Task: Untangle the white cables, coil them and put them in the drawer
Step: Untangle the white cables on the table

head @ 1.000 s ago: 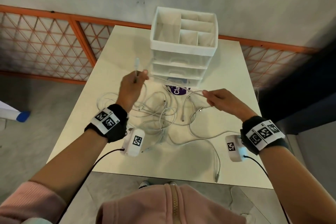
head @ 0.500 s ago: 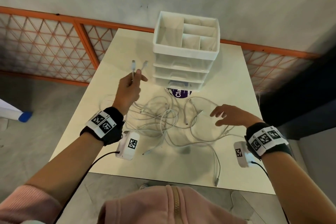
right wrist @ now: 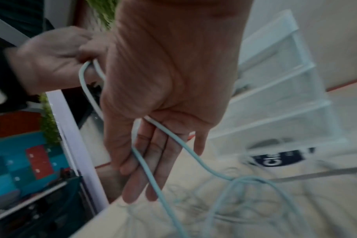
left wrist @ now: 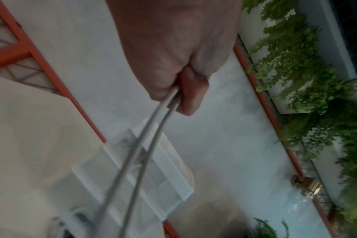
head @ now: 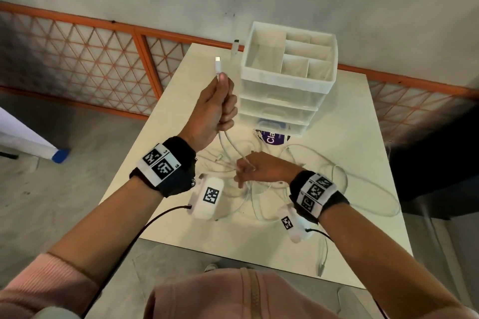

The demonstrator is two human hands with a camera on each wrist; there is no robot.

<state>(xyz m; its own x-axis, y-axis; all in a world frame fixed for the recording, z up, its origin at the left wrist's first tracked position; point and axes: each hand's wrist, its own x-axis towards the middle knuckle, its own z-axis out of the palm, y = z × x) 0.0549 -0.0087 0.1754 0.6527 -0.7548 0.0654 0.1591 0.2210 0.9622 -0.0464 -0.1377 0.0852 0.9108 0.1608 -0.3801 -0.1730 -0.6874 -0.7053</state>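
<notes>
My left hand [head: 217, 111] is raised above the table, its fist gripping two strands of a white cable [head: 228, 141]. Both plug ends [head: 218, 65] stick up out of the fist. The left wrist view shows the left hand [left wrist: 173, 64] closed with the two strands [left wrist: 145, 145] running down out of it. They lead down to my right hand [head: 246, 167], just above the tangle of white cables [head: 255, 204]. In the right wrist view the strands [right wrist: 151, 177] run across the straight fingers [right wrist: 159, 169] beside the thumb. The white drawer unit [head: 285, 109] stands behind with its drawers closed.
The white table [head: 350, 116] has an open-top divided tray [head: 287, 59] on the drawer unit. A round purple label [head: 274, 137] lies in front of the unit. One cable end [head: 322, 261] hangs over the front edge. An orange lattice railing [head: 77, 59] runs behind.
My left hand has lifted higher with the two cable ends. My right hand let go of its strand, passed over the tangle and moved left under the left hand onto the hanging strands.
</notes>
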